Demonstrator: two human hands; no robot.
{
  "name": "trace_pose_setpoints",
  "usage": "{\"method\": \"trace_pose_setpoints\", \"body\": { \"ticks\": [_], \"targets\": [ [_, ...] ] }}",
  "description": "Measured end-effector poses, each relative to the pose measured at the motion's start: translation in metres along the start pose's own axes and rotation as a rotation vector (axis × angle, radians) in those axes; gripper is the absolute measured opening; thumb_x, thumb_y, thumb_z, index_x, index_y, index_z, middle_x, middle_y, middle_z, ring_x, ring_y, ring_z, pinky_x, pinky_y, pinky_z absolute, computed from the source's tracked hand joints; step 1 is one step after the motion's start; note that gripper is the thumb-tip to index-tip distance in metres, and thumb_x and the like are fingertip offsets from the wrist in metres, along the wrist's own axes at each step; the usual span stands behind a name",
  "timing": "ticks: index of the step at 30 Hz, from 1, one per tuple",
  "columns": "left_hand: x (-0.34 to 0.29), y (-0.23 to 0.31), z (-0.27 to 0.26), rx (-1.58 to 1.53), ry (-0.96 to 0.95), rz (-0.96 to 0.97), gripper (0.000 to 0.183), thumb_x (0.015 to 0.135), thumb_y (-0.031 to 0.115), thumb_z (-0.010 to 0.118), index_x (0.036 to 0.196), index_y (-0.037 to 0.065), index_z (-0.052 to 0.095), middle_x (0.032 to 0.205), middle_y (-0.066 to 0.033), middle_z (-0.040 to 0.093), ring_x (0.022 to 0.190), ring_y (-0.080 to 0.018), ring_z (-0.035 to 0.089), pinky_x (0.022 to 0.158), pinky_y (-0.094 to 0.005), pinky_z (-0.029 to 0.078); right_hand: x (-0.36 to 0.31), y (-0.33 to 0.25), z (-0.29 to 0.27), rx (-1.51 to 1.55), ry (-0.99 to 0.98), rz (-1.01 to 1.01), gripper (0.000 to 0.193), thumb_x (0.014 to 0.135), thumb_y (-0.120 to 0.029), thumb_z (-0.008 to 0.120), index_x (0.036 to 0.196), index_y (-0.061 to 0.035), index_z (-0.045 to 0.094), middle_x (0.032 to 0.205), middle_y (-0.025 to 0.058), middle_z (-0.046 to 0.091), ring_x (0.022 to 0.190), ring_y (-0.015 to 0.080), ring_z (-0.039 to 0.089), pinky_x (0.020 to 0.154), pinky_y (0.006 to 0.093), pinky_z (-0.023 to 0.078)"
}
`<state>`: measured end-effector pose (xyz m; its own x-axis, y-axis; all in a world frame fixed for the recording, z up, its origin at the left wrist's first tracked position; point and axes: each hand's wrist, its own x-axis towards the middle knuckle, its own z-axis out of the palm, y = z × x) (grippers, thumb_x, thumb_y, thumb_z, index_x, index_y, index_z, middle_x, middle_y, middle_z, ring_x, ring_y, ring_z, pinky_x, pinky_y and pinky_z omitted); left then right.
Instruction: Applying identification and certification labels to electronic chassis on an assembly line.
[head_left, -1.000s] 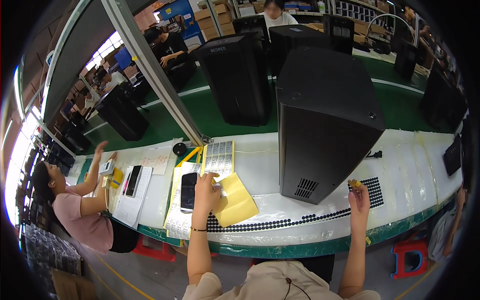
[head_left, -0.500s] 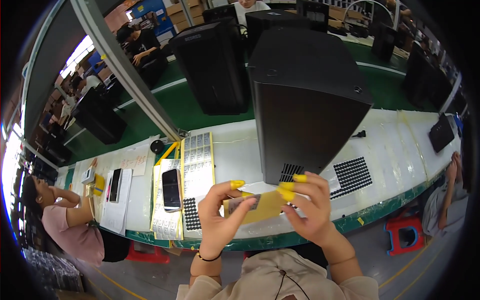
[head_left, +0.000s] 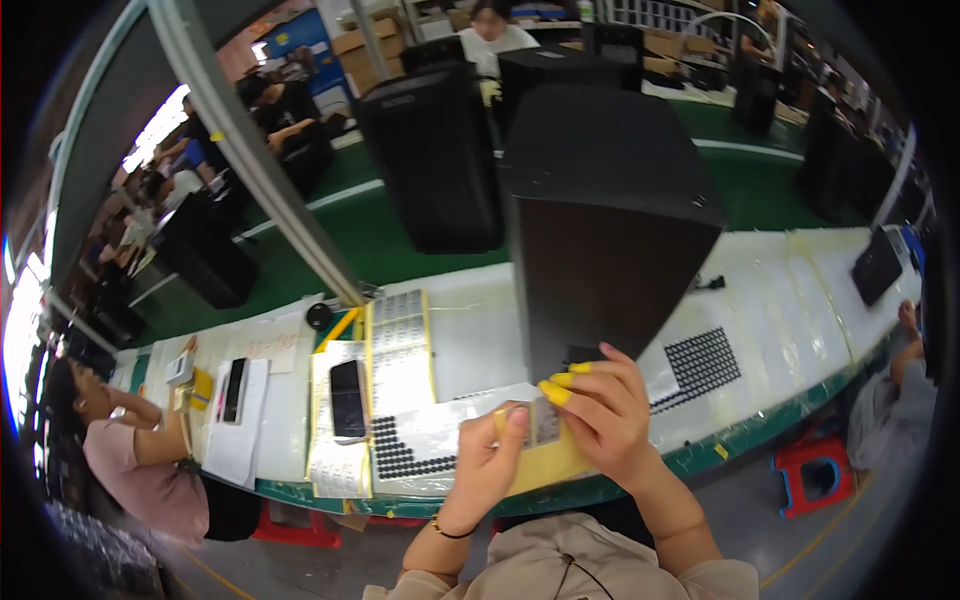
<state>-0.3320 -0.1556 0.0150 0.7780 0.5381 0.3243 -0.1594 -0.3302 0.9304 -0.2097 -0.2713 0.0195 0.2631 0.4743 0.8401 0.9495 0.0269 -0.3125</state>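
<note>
My left hand [head_left: 488,462] grips a yellow-backed sheet of labels [head_left: 550,468] between thumb and fingers, low over the front of the bench. Grey printed labels show along the sheet's upper part. My right hand [head_left: 608,420] is at the sheet's upper right, its fingers bent and pressed to the edge by the labels. Yellow finger cots cover several fingertips; the right thumb is partly hidden. Just beyond the hands stands a tall black computer-case-like box [head_left: 610,270], with a dark slotted patch low on its near face.
Left on the bench lie label sheets [head_left: 400,340], a phone [head_left: 348,400] and black round pads [head_left: 400,455]. More black pads [head_left: 703,362] lie right. A metal post [head_left: 260,170] rises behind. Black cases [head_left: 430,165] stand on the green conveyor. People sit at both sides; a red stool [head_left: 815,470] stands right.
My left hand has shifted right and down with the sheet, tilting it. My right hand's fingers have come in from the right end to the sheet's label edge. The view has tilted slightly.
</note>
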Motion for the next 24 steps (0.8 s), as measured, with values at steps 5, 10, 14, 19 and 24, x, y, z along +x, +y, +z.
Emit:
{"method": "trace_pose_setpoints", "body": {
  "ticks": [5, 10, 14, 19, 24],
  "targets": [
    [0.000, -0.010, 0.007, -0.003, 0.026, 0.003, 0.025, 0.098, 0.018, 0.049, 0.087, -0.003, 0.058, 0.062, -0.0082, 0.052, 0.057, -0.0099, 0.042, 0.054, -0.0272, 0.040, -0.015, 0.000, 0.008, -0.044, 0.007, 0.001, 0.022, 0.066, 0.000, 0.070, 0.087, -0.0080, 0.070, 0.093, 0.0051, 0.064, 0.094, 0.0275, 0.058, 0.098, 0.0502, 0.041],
    [0.007, -0.008, 0.009, -0.062, -0.028, -0.016, 0.030, 0.099, 0.020, 0.046, 0.082, -0.003, 0.057, 0.062, -0.0029, 0.049, 0.058, -0.0073, 0.042, 0.053, -0.0258, 0.037, -0.019, 0.000, 0.009, -0.074, 0.029, 0.033, 0.019, 0.066, -0.001, 0.072, 0.083, -0.0080, 0.068, 0.098, 0.0039, 0.064, 0.097, 0.0273, 0.057, 0.099, 0.0512, 0.040],
    [0.011, -0.014, 0.003, 0.020, -0.058, -0.026, 0.027, 0.099, 0.019, 0.047, 0.088, -0.002, 0.060, 0.061, -0.0037, 0.050, 0.055, -0.0091, 0.041, 0.053, -0.0262, 0.038, -0.030, 0.002, 0.012, -0.025, 0.007, 0.022, 0.022, 0.064, 0.002, 0.074, 0.081, -0.0084, 0.064, 0.095, 0.0073, 0.060, 0.100, 0.0294, 0.054, 0.102, 0.0546, 0.037],
    [0.025, -0.017, 0.001, 0.002, 0.005, 0.112, 0.024, 0.096, 0.018, 0.050, 0.090, -0.003, 0.060, 0.076, -0.0139, 0.056, 0.063, -0.0233, 0.054, 0.058, -0.0305, 0.043, -0.048, 0.002, -0.012, 0.091, 0.047, 0.030, 0.015, 0.071, -0.007, 0.071, 0.076, -0.0091, 0.057, 0.094, 0.0072, 0.058, 0.098, 0.0305, 0.052, 0.101, 0.0567, 0.037],
    [0.048, 0.020, -0.023, 0.305, 0.053, 0.626, 0.028, 0.092, 0.018, 0.054, 0.113, 0.004, 0.064, 0.128, -0.0183, 0.048, 0.118, -0.0344, 0.045, 0.096, -0.0416, 0.039, -0.074, 0.011, -0.026, 0.143, 0.365, 0.239, 0.002, 0.079, -0.010, 0.058, 0.079, -0.0092, 0.056, 0.093, 0.0062, 0.053, 0.100, 0.0290, 0.048, 0.101, 0.0553, 0.036]
  ]
}}
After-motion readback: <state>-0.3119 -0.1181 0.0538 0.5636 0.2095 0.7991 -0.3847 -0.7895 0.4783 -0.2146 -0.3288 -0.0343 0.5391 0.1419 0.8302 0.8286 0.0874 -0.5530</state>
